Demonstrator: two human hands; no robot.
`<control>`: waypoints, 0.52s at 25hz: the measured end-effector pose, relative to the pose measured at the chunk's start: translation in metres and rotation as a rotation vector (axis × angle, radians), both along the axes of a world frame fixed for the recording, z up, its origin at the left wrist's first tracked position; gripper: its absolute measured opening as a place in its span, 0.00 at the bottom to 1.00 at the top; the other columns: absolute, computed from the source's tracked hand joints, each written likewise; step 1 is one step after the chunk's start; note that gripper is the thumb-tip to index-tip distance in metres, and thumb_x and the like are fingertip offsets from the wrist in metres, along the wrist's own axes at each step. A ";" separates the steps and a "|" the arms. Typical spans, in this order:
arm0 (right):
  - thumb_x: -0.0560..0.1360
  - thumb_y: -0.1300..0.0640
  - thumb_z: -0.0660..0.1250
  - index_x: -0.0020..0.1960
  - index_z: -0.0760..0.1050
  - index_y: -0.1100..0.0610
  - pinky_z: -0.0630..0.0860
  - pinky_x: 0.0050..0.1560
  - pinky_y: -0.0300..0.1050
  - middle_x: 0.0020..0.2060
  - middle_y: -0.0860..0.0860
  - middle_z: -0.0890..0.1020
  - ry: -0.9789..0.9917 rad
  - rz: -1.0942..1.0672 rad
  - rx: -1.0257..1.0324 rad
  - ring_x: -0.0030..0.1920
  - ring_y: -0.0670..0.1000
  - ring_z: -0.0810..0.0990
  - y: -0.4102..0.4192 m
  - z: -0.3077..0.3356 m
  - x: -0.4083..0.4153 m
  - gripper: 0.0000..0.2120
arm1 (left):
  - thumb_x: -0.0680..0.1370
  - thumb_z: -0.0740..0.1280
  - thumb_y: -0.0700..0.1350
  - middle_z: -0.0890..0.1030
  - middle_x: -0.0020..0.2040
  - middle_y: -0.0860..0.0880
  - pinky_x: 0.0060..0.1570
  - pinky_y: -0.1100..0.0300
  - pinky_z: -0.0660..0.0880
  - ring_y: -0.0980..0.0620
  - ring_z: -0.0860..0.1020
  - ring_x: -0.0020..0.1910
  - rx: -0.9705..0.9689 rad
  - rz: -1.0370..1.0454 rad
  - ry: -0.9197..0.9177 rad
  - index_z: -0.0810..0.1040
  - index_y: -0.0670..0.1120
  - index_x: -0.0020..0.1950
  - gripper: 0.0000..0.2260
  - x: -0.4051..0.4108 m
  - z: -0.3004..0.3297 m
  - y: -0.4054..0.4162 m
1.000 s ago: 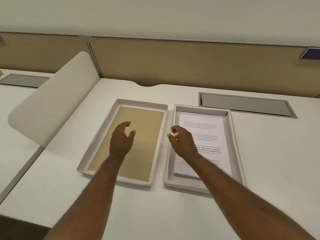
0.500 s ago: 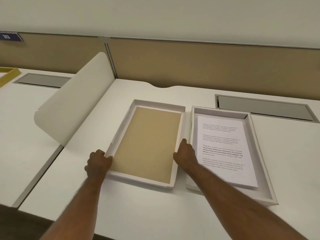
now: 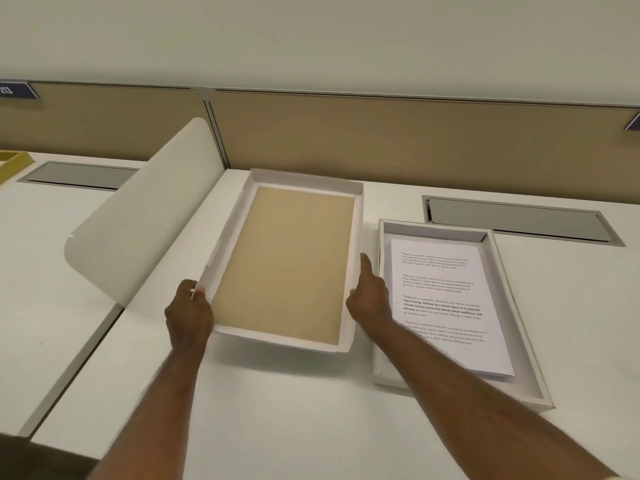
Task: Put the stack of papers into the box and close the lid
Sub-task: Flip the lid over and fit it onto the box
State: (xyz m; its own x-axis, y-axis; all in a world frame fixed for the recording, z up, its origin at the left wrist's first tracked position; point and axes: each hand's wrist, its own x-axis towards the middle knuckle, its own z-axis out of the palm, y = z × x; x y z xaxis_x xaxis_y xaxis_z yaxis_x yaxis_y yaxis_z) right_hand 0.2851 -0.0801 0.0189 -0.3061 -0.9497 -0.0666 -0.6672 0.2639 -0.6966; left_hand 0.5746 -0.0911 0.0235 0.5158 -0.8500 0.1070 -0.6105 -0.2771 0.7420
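The white lid (image 3: pixel 284 268), its tan inside facing up, is lifted off the desk and tilted, with its far end higher. My left hand (image 3: pixel 188 311) grips its left rim and my right hand (image 3: pixel 370 296) grips its right rim. To the right lies the shallow white box (image 3: pixel 516 306) flat on the desk. The stack of printed papers (image 3: pixel 446 299) lies inside it, text up. My right forearm crosses the box's near left corner.
A curved white divider panel (image 3: pixel 138 216) stands on the left between two desks. Grey cable hatches (image 3: pixel 519 221) are set into the desk behind the box and at far left. A tan partition runs along the back. A yellow tray corner (image 3: pixel 10 166) shows at the left edge.
Both hands moved from above the lid to its side rims, took hold of it, and raised it off the desk. The box and papers stayed in place.
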 end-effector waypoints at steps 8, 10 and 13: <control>0.75 0.59 0.66 0.73 0.60 0.58 0.75 0.58 0.49 0.60 0.58 0.78 -0.140 -0.090 -0.211 0.58 0.58 0.78 -0.032 0.070 -0.012 0.29 | 0.82 0.59 0.41 0.83 0.56 0.37 0.55 0.57 0.73 0.38 0.81 0.55 -0.534 0.061 -0.026 0.79 0.36 0.62 0.15 -0.048 0.089 -0.016; 0.76 0.52 0.66 0.68 0.68 0.59 0.74 0.59 0.47 0.61 0.55 0.78 -0.187 -0.039 -0.327 0.58 0.56 0.79 -0.036 0.101 0.000 0.23 | 0.82 0.58 0.41 0.83 0.59 0.39 0.58 0.55 0.73 0.39 0.80 0.56 -0.606 0.075 -0.039 0.79 0.37 0.64 0.16 -0.065 0.103 -0.016; 0.76 0.44 0.65 0.55 0.77 0.57 0.78 0.58 0.52 0.54 0.50 0.81 -0.445 0.122 -0.347 0.54 0.56 0.82 -0.042 0.157 0.024 0.18 | 0.80 0.58 0.38 0.84 0.59 0.43 0.52 0.53 0.72 0.38 0.79 0.50 -0.646 0.118 -0.145 0.79 0.41 0.65 0.16 -0.091 0.116 -0.011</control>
State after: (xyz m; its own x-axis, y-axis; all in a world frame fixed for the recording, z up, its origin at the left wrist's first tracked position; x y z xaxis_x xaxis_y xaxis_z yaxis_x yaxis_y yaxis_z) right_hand 0.3094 -0.1224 0.1761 -0.2073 -0.9654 0.1580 -0.3012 -0.0906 -0.9492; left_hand 0.4835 -0.1016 0.1399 0.5435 -0.5306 0.6505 -0.7093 0.1241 0.6939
